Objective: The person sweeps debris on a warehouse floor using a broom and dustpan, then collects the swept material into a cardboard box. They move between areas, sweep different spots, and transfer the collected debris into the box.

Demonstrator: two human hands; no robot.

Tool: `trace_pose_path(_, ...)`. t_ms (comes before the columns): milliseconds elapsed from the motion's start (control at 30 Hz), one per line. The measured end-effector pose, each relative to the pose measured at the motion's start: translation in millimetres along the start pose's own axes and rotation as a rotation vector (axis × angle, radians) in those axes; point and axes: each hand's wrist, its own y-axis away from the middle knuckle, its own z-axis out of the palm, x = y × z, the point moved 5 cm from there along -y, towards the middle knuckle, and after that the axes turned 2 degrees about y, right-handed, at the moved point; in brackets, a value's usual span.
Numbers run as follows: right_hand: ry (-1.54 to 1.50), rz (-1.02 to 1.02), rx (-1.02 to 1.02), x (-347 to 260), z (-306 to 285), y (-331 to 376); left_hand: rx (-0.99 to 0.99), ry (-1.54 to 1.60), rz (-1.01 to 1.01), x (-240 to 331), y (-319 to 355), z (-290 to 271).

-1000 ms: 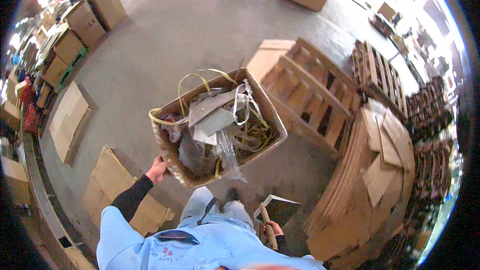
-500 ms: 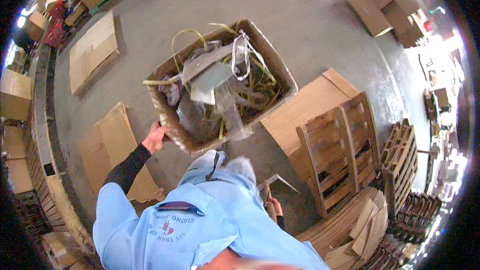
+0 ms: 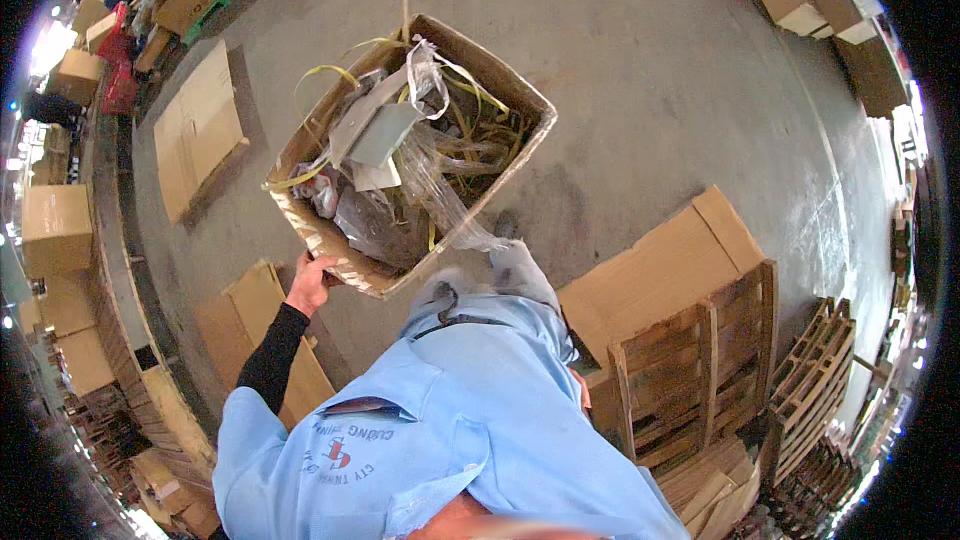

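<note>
cardboard, brown and soft at the edges, makes the big open box [image 3: 400, 155] that sits on the concrete floor [image 3: 640, 70] just ahead of the person's knees; the left hand [image 3: 310, 283] is closed over the near lower rim of it, fingers curled on the cardboard lip, black sleeve running back to a pale blue shirt; the right hand is hidden behind the body, so i cannot tell whether it is open or holds anything; to move such a box well by one corner, i judge it best to keep the pull low and along the floor, since the rim looks worn and may tear or fold if lifted; the load is loose and light-looking: clear crinkled plastic film [image 3: 440, 175], thin yellow straps [image 3: 330, 75] springing over the sides, a flat grey sheet [image 3: 380, 135]; flattened cardboard sheets [image 3: 200, 125] lie on the floor to the left, well apart; slatted wooden pallets [image 3: 700, 380] stand on edge to the right, rough and pale, with another flat board leaning on them.
</note>
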Motion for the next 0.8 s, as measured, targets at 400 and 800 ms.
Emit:
trace_pose_path(400, 0.071, -0.037, 0.123, -16.3, -70.8, 89.8, -0.006, 0.094, -0.09, -28.5, 25.9, -4.3)
trace_pose_path(800, -0.533, 0.175, -0.149, 40.5, -61.1, 134.5, -0.036, 0.15, -0.124, -22.3, 68.8, 13.3)
